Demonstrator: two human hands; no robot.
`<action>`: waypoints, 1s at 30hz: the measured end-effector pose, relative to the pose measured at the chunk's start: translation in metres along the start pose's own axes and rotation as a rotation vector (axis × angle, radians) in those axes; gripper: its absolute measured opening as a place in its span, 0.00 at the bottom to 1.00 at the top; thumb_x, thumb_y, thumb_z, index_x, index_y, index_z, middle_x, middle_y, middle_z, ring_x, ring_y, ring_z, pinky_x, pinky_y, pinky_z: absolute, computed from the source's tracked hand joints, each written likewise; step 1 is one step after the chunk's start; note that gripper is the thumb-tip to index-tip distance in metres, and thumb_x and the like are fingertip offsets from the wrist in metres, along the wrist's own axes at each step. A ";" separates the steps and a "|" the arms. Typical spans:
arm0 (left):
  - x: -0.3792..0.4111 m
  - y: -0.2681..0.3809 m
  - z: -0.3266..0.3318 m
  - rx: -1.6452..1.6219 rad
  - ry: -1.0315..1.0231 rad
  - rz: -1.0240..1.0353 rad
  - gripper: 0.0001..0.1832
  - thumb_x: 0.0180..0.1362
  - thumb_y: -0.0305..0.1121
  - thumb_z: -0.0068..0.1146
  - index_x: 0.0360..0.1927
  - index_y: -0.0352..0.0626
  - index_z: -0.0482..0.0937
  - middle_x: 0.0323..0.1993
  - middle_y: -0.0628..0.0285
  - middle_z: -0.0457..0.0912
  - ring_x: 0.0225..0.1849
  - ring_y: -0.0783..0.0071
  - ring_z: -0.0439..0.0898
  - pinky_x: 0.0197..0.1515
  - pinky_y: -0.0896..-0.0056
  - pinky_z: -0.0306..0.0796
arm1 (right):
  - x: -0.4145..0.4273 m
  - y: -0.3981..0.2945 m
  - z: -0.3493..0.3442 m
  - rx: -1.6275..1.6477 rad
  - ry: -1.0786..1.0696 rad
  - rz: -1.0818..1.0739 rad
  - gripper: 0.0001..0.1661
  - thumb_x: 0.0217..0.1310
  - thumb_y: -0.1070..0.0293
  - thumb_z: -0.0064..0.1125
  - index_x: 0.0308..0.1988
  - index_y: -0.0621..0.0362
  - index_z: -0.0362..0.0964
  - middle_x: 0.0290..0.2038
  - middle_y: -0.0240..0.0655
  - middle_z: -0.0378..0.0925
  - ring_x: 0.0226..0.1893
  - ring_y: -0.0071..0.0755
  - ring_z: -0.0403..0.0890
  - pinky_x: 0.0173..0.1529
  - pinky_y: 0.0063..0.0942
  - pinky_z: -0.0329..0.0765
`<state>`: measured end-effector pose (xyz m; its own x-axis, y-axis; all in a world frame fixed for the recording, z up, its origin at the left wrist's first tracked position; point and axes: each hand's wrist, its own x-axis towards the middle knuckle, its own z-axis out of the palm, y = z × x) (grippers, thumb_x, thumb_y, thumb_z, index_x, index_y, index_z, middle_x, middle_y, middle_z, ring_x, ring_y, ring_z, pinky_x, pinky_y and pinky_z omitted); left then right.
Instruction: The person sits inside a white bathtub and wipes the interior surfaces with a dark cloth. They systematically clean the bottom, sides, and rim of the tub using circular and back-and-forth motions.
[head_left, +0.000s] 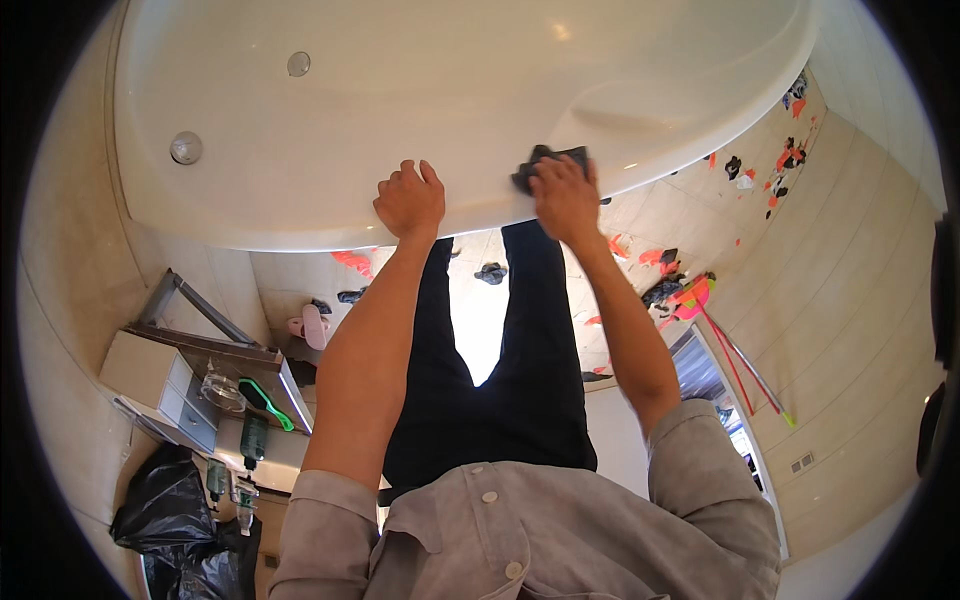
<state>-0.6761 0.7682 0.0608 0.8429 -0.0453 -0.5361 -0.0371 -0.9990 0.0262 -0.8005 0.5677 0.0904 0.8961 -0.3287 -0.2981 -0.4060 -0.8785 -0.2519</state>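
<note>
Before me stretches a white bathtub (375, 105) with a smooth, glossy surface. My right hand (566, 195) presses a crumpled dark grey cloth (531, 171) against the tub near its front rim. The cloth bunches out past the fingertips, mostly on their left. My left hand (411, 201) is at the same rim further left, its fingers curled in, with no object seen in it. A round metal drain fitting (186, 148) and a smaller round fitting (298, 64) show in the left half of the tub.
Red and black scraps (787, 157) litter the tiled floor. At right, a broom and dustpan with a red handle (731, 360) lean by a doorway. At left, bottles (253, 439), a green-edged brush (266, 403) and a black plastic bag (165, 502) surround a vanity; pink slippers (315, 327) lie nearby.
</note>
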 end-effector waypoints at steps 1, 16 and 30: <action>0.001 0.000 0.001 -0.002 0.004 0.009 0.19 0.70 0.49 0.48 0.49 0.49 0.85 0.37 0.62 0.88 0.44 0.55 0.85 0.43 0.49 0.77 | 0.002 0.024 0.000 -0.061 0.006 0.009 0.16 0.68 0.56 0.57 0.47 0.53 0.82 0.53 0.32 0.83 0.63 0.44 0.75 0.73 0.61 0.57; -0.002 -0.001 0.018 0.039 0.182 0.024 0.14 0.68 0.41 0.52 0.50 0.48 0.84 0.39 0.58 0.88 0.47 0.54 0.83 0.50 0.48 0.73 | 0.025 0.027 -0.010 0.115 -0.293 -0.138 0.18 0.69 0.58 0.54 0.46 0.61 0.79 0.55 0.42 0.81 0.63 0.54 0.73 0.70 0.65 0.59; -0.047 0.123 0.040 -0.168 0.105 0.077 0.16 0.64 0.46 0.58 0.49 0.49 0.83 0.46 0.62 0.86 0.53 0.58 0.79 0.48 0.51 0.75 | 0.082 0.099 0.019 -0.189 -0.467 -0.198 0.35 0.69 0.51 0.52 0.64 0.66 0.71 0.70 0.45 0.69 0.77 0.58 0.53 0.77 0.66 0.35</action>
<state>-0.7412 0.6469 0.0555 0.8929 -0.1125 -0.4360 -0.0214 -0.9778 0.2084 -0.7708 0.4601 0.0232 0.7596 0.0008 -0.6503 -0.1593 -0.9693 -0.1873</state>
